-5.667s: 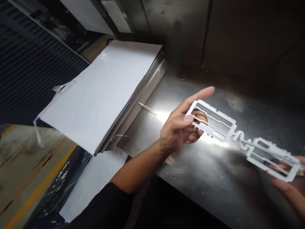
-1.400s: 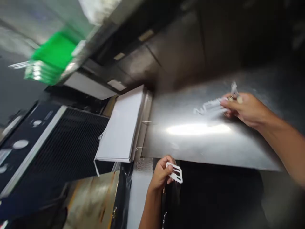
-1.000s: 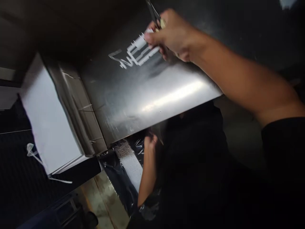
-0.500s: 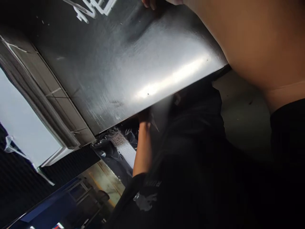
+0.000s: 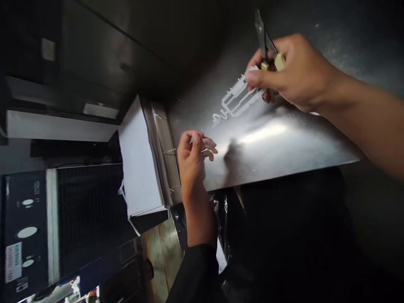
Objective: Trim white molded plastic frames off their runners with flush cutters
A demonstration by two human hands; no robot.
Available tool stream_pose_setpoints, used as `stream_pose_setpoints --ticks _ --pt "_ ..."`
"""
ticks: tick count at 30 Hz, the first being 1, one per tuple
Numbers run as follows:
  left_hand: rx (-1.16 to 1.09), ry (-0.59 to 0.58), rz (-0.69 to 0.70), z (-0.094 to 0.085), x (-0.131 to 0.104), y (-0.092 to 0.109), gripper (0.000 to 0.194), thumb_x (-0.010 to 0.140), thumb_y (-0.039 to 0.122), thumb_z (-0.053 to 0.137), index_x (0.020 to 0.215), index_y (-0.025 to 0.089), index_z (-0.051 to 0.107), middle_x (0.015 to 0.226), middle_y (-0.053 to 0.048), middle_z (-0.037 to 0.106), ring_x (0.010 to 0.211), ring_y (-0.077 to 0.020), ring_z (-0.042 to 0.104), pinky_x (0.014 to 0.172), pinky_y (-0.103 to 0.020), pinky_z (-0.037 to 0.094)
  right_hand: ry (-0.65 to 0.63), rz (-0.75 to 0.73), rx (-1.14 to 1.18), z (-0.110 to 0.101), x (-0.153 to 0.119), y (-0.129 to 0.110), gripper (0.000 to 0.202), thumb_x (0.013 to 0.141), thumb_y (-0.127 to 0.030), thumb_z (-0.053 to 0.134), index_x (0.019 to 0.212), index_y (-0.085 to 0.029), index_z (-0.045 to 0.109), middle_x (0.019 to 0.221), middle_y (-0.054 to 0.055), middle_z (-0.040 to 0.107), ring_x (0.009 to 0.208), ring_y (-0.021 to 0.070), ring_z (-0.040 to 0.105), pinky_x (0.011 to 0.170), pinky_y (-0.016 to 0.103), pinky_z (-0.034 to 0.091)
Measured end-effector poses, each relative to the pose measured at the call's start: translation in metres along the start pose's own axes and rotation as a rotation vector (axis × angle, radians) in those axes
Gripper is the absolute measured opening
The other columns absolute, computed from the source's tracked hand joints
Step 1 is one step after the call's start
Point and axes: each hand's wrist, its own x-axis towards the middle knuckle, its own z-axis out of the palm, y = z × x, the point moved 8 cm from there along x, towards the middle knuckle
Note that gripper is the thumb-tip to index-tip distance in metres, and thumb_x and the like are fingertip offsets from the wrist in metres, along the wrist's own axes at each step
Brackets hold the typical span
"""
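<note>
My right hand (image 5: pixel 293 75) is closed round a white moulded plastic part (image 5: pixel 241 97), which it pinches between thumb and fingers. In the same grip is a pair of cutters (image 5: pixel 263 38) with dark metal blades pointing up and cream handles. A thin curly stem sticks out from the part's lower left end, above the metal tabletop (image 5: pixel 274 147). Over the table's left side, my left hand (image 5: pixel 192 155) has its fingers loosely bent and apart, with nothing visible in them. It is below and left of the white part, not touching it.
A cardboard box (image 5: pixel 168 151) with a white sheet (image 5: pixel 135 164) stands along the table's left end. Black plastic bagging (image 5: pixel 224 214) hangs below the front edge. Farther left is a dark machine panel (image 5: pixel 25 227) with white round marks.
The view has swung so both hands show over the tabletop. My left hand has come up from below the table edge. The cutters have come into view in my right hand.
</note>
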Motion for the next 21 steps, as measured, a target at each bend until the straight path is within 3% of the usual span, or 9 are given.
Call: stream_pose_setpoints --ticks 1,4,6,8,11,13,16,19,21 --pt "-0.032 -0.031 -0.036 0.012 0.021 0.001 0.055 0.095 0.076 0.084 0.104 0.024 0.07 0.074 -0.002 0.074 0.055 -0.0148 0.068 0.044 -0.02 0.043 0.013 -0.042 -0.053 -0.003 0.0 -0.004 0.025 0.105 0.014 0.074 0.091 -0.007 0.072 0.071 -0.003 0.071 0.05 0.0075 0.054 0.043 0.011 0.045" --pt "-0.176 -0.286 -0.249 0.061 0.062 -0.007 0.07 0.105 0.088 0.059 0.115 0.02 0.074 0.067 -0.003 0.07 0.046 -0.016 0.063 0.035 -0.022 0.036 0.044 -0.141 -0.194 -0.008 -0.003 -0.014 0.02 0.104 0.007 0.081 0.095 -0.01 0.077 0.073 -0.004 0.069 0.06 0.009 0.059 0.051 0.015 0.047" --pt "-0.335 -0.385 -0.405 0.086 0.075 -0.014 0.073 0.115 0.081 0.04 0.116 0.017 0.075 0.066 -0.004 0.069 0.042 -0.0151 0.059 0.032 -0.021 0.031 0.086 -0.218 -0.316 -0.011 -0.009 -0.019 0.018 0.103 0.002 0.086 0.097 -0.014 0.079 0.077 -0.003 0.069 0.067 0.01 0.061 0.06 0.018 0.048" --pt "-0.515 -0.353 -0.519 0.099 0.082 -0.024 0.064 0.122 0.062 0.031 0.115 0.015 0.075 0.07 -0.005 0.072 0.042 -0.0123 0.057 0.031 -0.018 0.027 0.173 -0.341 -0.478 -0.015 -0.017 -0.025 0.015 0.105 -0.007 0.088 0.1 -0.018 0.08 0.083 -0.002 0.071 0.074 0.0135 0.064 0.068 0.024 0.051" --pt "-0.653 -0.208 -0.59 0.103 0.083 -0.043 0.029 0.116 0.028 0.049 0.112 0.014 0.074 0.087 -0.008 0.081 0.051 -0.0089 0.064 0.036 -0.012 0.034 0.217 -0.681 -0.74 -0.006 -0.035 -0.037 0.006 0.114 -0.021 0.079 0.109 -0.024 0.079 0.099 0.003 0.076 0.085 0.0227 0.071 0.079 0.037 0.058" --pt "-0.673 -0.21 -0.59 0.106 0.079 -0.05 0.017 0.107 0.019 0.061 0.114 0.013 0.075 0.104 -0.013 0.085 0.07 -0.0148 0.077 0.048 -0.015 0.051 0.126 -0.918 -0.898 0.009 -0.047 -0.038 0.009 0.116 -0.022 0.07 0.114 -0.026 0.078 0.105 0.005 0.077 0.088 0.0263 0.072 0.079 0.042 0.057" --pt "-0.796 -0.237 -0.597 0.107 0.071 -0.05 0.027 0.111 0.034 0.061 0.12 0.014 0.076 0.12 -0.017 0.084 0.105 -0.0295 0.084 0.081 -0.037 0.072 -0.002 -1.097 -1.098 0.028 -0.059 -0.033 0.015 0.113 -0.012 0.066 0.115 -0.024 0.075 0.104 0.007 0.077 0.08 0.0255 0.067 0.069 0.042 0.05" --pt "-0.943 -0.16 -0.604 0.103 0.066 -0.043 0.053 0.117 0.061 0.05 0.123 0.015 0.076 0.128 -0.018 0.083 0.126 -0.0331 0.079 0.107 -0.049 0.067 -0.032 -1.14 -1.239 0.041 -0.065 -0.032 0.021 0.111 -0.004 0.064 0.107 -0.023 0.073 0.099 0.006 0.075 0.076 0.023 0.063 0.064 0.04 0.047" --pt "-0.96 -0.173 -0.586 0.103 0.061 -0.036 0.061 0.111 0.071 0.062 0.126 0.013 0.074 0.134 -0.021 0.08 0.14 -0.0363 0.073 0.116 -0.049 0.062 -0.028 -1.142 -1.314 0.048 -0.068 -0.03 0.024 0.111 -0.002 0.065 0.101 -0.023 0.073 0.095 0.005 0.073 0.074 0.0221 0.062 0.062 0.039 0.046"
